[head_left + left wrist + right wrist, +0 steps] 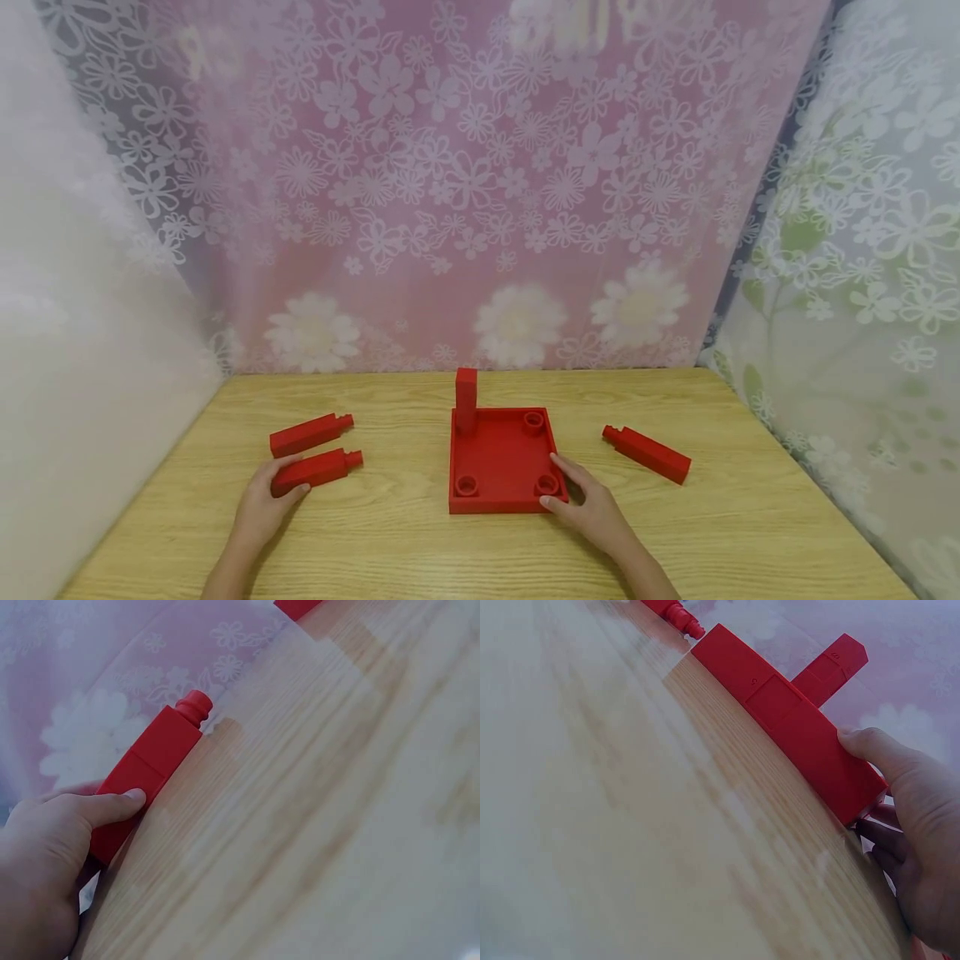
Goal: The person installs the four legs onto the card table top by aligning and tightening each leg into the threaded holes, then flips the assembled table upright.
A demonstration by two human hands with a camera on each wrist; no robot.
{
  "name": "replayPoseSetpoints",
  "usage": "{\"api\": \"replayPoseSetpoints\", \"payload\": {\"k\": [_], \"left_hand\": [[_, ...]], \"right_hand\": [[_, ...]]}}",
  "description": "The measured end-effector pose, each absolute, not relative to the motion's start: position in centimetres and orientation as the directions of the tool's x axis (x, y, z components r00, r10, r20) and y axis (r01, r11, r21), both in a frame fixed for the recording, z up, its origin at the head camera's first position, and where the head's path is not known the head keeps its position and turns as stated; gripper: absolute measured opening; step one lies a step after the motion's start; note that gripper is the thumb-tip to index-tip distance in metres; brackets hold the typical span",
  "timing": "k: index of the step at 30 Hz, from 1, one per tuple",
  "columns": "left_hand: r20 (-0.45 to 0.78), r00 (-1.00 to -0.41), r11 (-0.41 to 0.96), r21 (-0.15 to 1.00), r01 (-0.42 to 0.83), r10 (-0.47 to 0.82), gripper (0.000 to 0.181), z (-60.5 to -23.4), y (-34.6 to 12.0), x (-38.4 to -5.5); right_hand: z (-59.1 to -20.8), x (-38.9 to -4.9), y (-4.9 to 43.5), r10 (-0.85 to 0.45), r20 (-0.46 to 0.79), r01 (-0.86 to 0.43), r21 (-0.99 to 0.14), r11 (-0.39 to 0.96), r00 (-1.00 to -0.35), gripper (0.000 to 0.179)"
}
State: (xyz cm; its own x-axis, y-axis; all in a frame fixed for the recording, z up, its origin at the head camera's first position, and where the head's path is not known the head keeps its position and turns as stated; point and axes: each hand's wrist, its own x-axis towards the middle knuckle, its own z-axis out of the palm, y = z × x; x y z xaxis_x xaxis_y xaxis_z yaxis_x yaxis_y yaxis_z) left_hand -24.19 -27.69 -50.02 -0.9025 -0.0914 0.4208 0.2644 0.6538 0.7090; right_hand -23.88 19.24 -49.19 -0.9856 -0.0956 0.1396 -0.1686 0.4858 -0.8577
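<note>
My left hand (262, 504) grips the wide end of a red square leg (318, 468) lying on the table, thumb on the near side. Its threaded tip points right, as the left wrist view also shows. Behind it lies a matching red leg (306, 435). My right hand (597, 510) holds the near right corner of a red square tray-like base (498, 457), thumb on the front wall, a finger along the right side. One red leg (467, 398) stands upright in the base's far left corner; round sockets show in the other three corners.
Another red leg (649, 455) lies on the wooden table (390, 550) to the right of the base, its threaded tip pointing left and away. Flowered curtains (465, 208) hang behind the table and along its sides.
</note>
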Motion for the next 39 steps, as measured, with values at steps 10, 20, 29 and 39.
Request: {"api": "replayPoseSetpoints", "payload": {"k": [10, 20, 29, 39], "left_hand": [[0.473, -0.876, 0.704, 0.654, 0.277, -0.094, 0.044, -50.5, -27.6, -24.2], [0.508, -0.857, 0.707, 0.638, 0.306, -0.087, 0.043, -50.2, -26.9, -23.9], [0.505, -0.858, 0.677, 0.664, 0.316, -0.095, 0.042, -49.9, -26.2, -24.1], [0.468, -0.877, 0.679, 0.679, 0.280, -0.106, 0.043, -48.6, -25.3, -23.8]], "right_hand": [[-49.5, -24.0, 19.3, -0.095, 0.142, -0.170, -0.852, 0.496, -0.985, 0.068], [-49.3, -23.9, 19.4, -0.107, 0.138, -0.172, -0.867, 0.468, -0.985, 0.068], [-49.1, -24.0, 19.4, -0.110, 0.140, -0.176, -0.860, 0.479, -0.984, 0.069], [-49.3, -24.1, 19.4, -0.107, 0.144, -0.178, -0.860, 0.478, -0.984, 0.068]]}}
